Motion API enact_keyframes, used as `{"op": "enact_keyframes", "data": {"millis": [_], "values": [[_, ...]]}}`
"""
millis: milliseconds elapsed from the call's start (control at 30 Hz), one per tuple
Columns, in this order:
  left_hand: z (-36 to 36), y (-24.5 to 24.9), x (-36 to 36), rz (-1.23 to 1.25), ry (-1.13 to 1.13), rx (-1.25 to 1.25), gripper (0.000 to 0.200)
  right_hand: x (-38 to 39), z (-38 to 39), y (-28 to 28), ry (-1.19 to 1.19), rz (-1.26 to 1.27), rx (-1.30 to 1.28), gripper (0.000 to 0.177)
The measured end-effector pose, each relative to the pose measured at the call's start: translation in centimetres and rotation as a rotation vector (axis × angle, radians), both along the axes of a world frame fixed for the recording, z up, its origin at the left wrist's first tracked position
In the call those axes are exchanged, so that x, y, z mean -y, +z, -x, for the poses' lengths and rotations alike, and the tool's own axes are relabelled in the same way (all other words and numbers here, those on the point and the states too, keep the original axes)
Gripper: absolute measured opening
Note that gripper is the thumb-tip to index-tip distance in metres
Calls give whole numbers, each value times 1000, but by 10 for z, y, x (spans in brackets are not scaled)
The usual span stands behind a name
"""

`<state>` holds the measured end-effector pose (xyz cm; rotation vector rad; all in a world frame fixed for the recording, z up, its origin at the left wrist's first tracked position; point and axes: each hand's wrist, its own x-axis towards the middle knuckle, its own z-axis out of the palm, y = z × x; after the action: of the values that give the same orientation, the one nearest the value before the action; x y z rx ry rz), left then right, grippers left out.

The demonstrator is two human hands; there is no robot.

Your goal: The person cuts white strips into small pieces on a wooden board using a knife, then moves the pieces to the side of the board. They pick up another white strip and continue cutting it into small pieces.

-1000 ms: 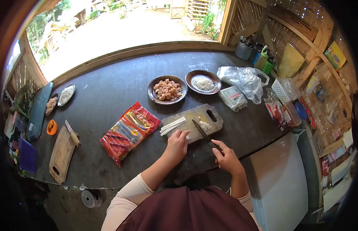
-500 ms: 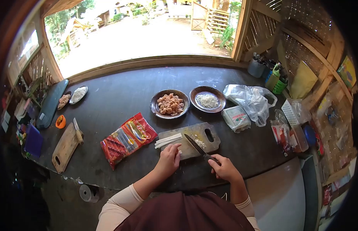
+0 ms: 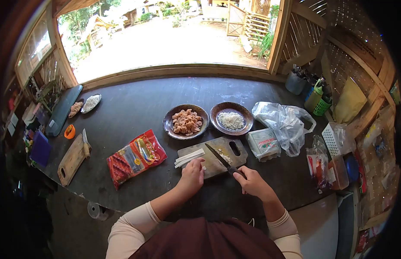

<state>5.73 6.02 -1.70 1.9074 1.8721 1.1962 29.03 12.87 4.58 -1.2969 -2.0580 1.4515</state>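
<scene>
My right hand (image 3: 254, 183) grips the dark handle of a knife (image 3: 218, 156), its blade pointing up and left over a wooden cutting board (image 3: 212, 173). Fine pale shreds (image 3: 226, 160) lie on the board beside the blade. At the board's left end rest several white strips (image 3: 189, 158), side by side. My left hand (image 3: 193, 176) is at their near side, fingers curled in; what the fingertips hold, if anything, is too small to make out. Beyond the board stand a brown plate (image 3: 167, 127) of orange-brown chunks and another brown plate (image 3: 214, 122) of white shreds.
A red food packet (image 3: 137, 159) lies left of the board. Further left are a second cutting board (image 3: 71, 166) with a knife (image 3: 85, 144) and an orange cup (image 3: 69, 131). Plastic bags (image 3: 284, 123) and a white packet (image 3: 263, 144) lie to the right.
The view has shifted slightly with my head. My right hand still grips the knife, and the blade stays over the shreds. My left hand remains beside the strips, its fingers still curled.
</scene>
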Motion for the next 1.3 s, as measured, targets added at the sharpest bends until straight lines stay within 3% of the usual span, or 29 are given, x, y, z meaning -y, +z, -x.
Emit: {"op": "enact_keyframes", "data": {"millis": [167,233,300,467,600,933,1300], "values": [[8,6,-22,56,-99,44,20,2,7,1,53,88,-39,32],[11,14,-27,72,-130,38,15,8,9,-12,54,-72,-50,32],[12,22,-25,150,-204,-20,11,14,9,-13,46,-26,-29,35],[30,25,-30,130,-380,-95,13,25,10,6,181,-96,124,53],[38,21,-38,149,-496,-77,20,29,10,-3,220,-102,33,59],[32,19,-47,74,-544,4,16,31,13,1,93,-49,-21,56],[31,15,-49,-31,-523,-77,20,29,13,7,45,37,-54,50]]}}
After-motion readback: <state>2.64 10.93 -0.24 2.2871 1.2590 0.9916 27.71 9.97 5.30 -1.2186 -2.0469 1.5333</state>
